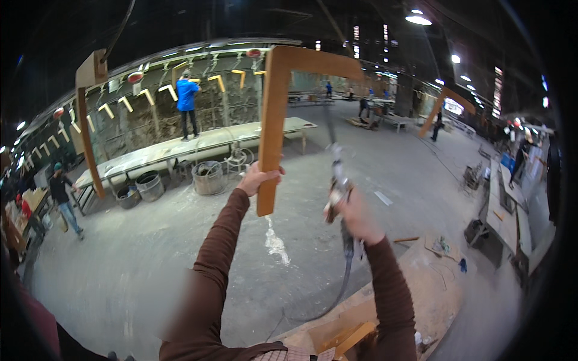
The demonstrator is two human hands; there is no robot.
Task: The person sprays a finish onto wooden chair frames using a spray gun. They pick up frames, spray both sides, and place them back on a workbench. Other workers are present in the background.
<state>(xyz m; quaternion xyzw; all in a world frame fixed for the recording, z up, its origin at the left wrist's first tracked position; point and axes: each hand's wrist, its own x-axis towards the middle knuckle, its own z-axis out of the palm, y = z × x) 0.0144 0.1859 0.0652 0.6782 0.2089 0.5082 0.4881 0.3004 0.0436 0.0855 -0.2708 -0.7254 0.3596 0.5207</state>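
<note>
Head view, wooden piece: the L-shaped wooden piece (274, 120) stands upright before you, its short arm reaching right at the top.
Left hand: your left hand (260, 178) wraps the piece's long leg near its lower end.
Right hand: your right hand (357, 218) grips a blurred metal tool (338, 171), right of the piece and apart from it.
Hose: a dark hose (347, 274) curves down, below and right of the piece.
Worktop: a long worktop (238, 135) runs behind the piece.

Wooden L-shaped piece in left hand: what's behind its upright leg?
The long pale bench crosses behind the wooden piece, showing on both sides. The covered stretch, and anything on it, can't be seen.
</note>
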